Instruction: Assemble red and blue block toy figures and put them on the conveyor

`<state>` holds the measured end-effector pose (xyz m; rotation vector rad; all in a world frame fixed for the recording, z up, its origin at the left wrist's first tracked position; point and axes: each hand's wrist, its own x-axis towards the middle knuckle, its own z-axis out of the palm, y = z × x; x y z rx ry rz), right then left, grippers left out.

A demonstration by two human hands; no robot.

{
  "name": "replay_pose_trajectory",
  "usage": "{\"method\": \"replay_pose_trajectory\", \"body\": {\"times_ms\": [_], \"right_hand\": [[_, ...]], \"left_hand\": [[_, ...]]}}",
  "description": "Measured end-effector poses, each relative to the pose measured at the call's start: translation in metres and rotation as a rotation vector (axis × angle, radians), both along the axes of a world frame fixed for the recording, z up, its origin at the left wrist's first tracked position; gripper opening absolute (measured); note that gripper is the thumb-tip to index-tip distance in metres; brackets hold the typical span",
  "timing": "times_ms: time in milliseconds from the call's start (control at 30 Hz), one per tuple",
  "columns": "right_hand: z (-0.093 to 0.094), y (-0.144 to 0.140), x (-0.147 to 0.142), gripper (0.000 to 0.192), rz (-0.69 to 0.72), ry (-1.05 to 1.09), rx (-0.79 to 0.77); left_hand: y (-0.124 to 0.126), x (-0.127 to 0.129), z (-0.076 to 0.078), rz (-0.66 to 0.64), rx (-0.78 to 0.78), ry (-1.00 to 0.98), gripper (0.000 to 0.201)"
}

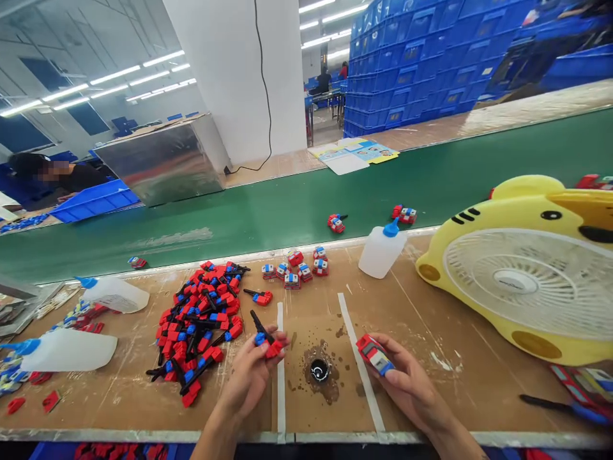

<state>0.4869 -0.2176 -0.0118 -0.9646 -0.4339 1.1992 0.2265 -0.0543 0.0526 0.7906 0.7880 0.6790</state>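
Glue cup (319, 369): small black cup, sits in a dark stained patch of the workbench (431, 332), between two white tape strips; serves as the landmark for all lines below.
Left hand (249, 377): just left of the glue cup, fingers closed around a red and blue piece with a black stick (265, 338); stick end points up and away from the cup.
Right hand (407, 383): right of the glue cup, thumb and fingers pinch a small red toy car body (375, 354), tilted with one end toward the cup.
Gap between pieces: both held above the bench, apart from each other, the glue cup below and between them.
Parts heap (201, 326): big pile of the same red, blue and black stick pieces, left of the glue cup, near the left hand.
Finished group (297, 268): several small cars standing together, behind the glue cup, near the bench edge.
Glue bottle (382, 249): white with blue nozzle, behind and right of the glue cup, lying tilted.
Conveyor belt (287, 204): green, far behind the glue cup, with a few loose cars on it.
Fan (522, 275): yellow, well right of the glue cup.
Advice for the step, as a judgement: seems best to hold the car body steady and level, to bring the stick piece in slowly, and to keep fingertips away from the wet stain around the cup.
Risk, as a judgement: tilted pinch may let the small body slip; firmer hold on its sides probably helps.
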Motion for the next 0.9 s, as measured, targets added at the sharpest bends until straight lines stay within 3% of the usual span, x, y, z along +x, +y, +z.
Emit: {"method": "replay_pose_trajectory", "body": {"times_ms": [100, 200, 267, 433, 500, 567, 667, 767, 833, 900], "right_hand": [[-0.001, -0.003, -0.002, 0.060, -0.014, -0.002, -0.017], [-0.004, -0.003, -0.004, 0.060, -0.023, 0.003, -0.018], [-0.005, -0.003, -0.005, 0.060, -0.022, -0.001, -0.012], [-0.006, -0.002, -0.007, 0.059, -0.002, 0.014, 0.025], [-0.006, -0.002, -0.008, 0.058, 0.014, 0.027, 0.037], [-0.005, -0.002, -0.008, 0.058, 0.028, 0.030, 0.038], [-0.004, -0.001, -0.007, 0.057, 0.048, 0.015, 0.030], [-0.001, 0.000, -0.006, 0.057, 0.068, -0.019, 0.022], [0.001, 0.000, -0.007, 0.057, 0.067, -0.038, 0.012], [0.002, 0.001, -0.008, 0.056, 0.064, -0.057, 0.005]], "left_hand": [[-0.005, 0.001, 0.016, -0.130, 0.066, -0.034, 0.040], [-0.007, -0.005, 0.029, -0.336, 0.306, 0.128, 0.031], [-0.006, -0.006, 0.031, -0.417, 0.341, 0.187, 0.029], [-0.001, -0.003, 0.014, -0.194, 0.060, 0.271, 0.039], [-0.001, -0.005, 0.009, -0.169, -0.003, 0.227, 0.043], [-0.001, -0.010, 0.007, -0.205, 0.038, 0.184, 0.047], [-0.002, -0.016, 0.009, -0.332, 0.378, 0.301, 0.041], [-0.001, -0.015, 0.014, -0.528, 0.943, 0.443, 0.028], [-0.001, -0.010, 0.017, -0.652, 1.310, 0.499, 0.037], [-0.001, -0.005, 0.019, -0.756, 1.556, 0.560, 0.048]]}}
